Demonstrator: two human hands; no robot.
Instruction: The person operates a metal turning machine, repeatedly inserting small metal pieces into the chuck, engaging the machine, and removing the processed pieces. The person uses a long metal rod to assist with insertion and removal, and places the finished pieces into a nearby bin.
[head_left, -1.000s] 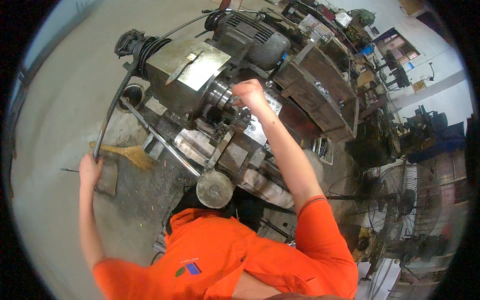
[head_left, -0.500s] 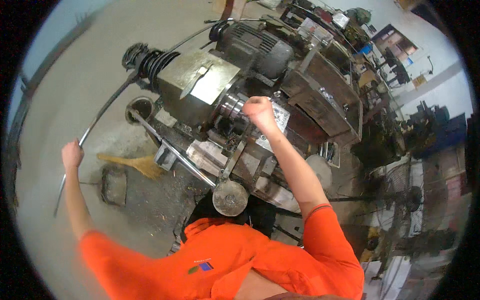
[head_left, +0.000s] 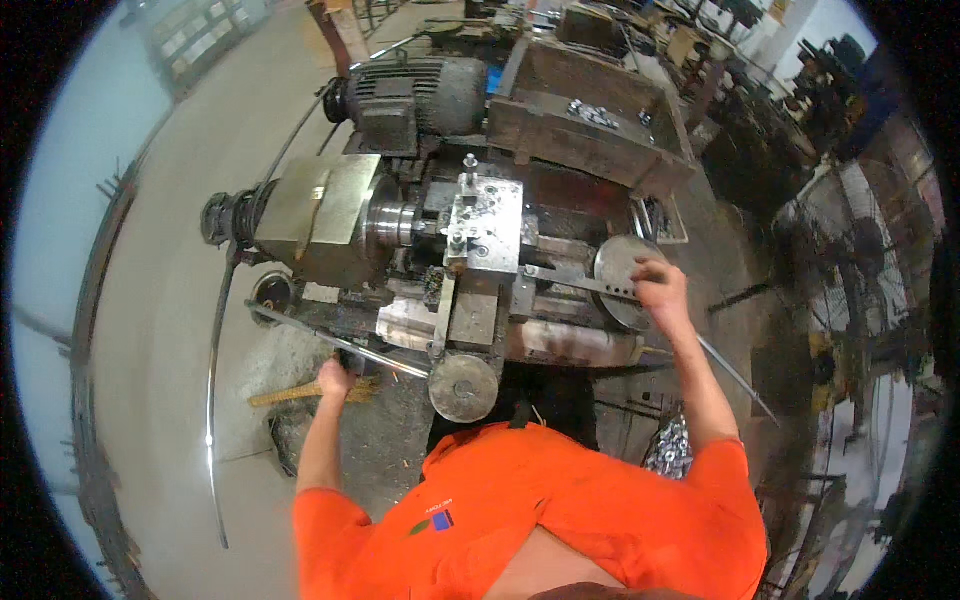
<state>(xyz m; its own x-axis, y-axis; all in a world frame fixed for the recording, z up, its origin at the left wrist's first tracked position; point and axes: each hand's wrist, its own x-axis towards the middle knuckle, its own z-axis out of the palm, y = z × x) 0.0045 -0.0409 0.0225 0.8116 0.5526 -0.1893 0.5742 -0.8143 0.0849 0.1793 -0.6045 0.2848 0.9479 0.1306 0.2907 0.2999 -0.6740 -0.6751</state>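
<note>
1. Nearest, right: a heap of small metal parts (head_left: 670, 450) lies beside the person's right side.
2. Near, centre: a small round disc (head_left: 463, 386) sits in front of the person's shirt. A bright slanted rod (head_left: 390, 362) runs from it toward the far left.
3. Near left: the left hand (head_left: 336, 378) is beside the slanted rod, above the broom (head_left: 290, 395). A dark object is at its fingers; cannot tell whether it is gripped. Change: this hand is off the long bar (head_left: 212, 400), which now hangs farther left with no hand on it.
4. Middle right: the right hand (head_left: 662, 292) is over the large wheel (head_left: 619, 258), fingers curled at the end of the flat strip with holes (head_left: 585, 284). Cannot tell whether they close on it. Change: this hand is away from the spindle (head_left: 393, 224).
5. Middle, centre: the metal block (head_left: 492, 225) is just right of the spindle, both now unobstructed. Judgement: handwork has shifted from spindle and bar to wheel and slanted rod.
6. Far: the motor (head_left: 430, 95) stands left of the wooden tray (head_left: 540, 150), which holds shiny pieces (head_left: 592, 113).
</note>
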